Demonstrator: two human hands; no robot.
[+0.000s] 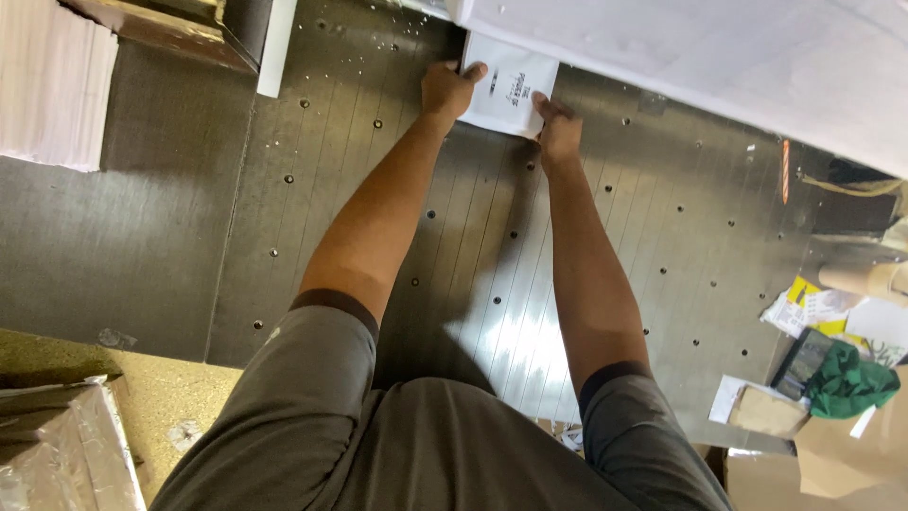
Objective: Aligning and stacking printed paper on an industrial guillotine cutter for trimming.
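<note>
While our fingers press on it, the small stack of white printed sheets [506, 85] lies flat at the far edge of the metal work table [189, 237], its far side pushed up against the white machine housing [719, 66] that runs across the top of the view. Our left hand [449, 90] holds the stack's left edge, the thumb laid over the top sheet and the other fingers folded down beside the paper, clamped on that edge. Our right hand [558, 128] grips the near right corner, its fingers close together over the corner; we cannot tell how far they reach beneath. Both arms stretch straight out from our grey short sleeves, which have dark cuffs.

Around the stack, the table is brushed steel with fine grooves and rows of small round holes, and it shines where the light hits it between our forearms. Well to the left, a tall pile of white paper [52, 80] sits at the table's edge. Down at the lower left lies a bundle wrapped in silvery plastic [61, 454]. Far to the right, clear of the hands, we see a green cloth [846, 383], a dark flat device [802, 360], loose yellow and white leaflets [813, 308] and brown cardboard [842, 464].
</note>
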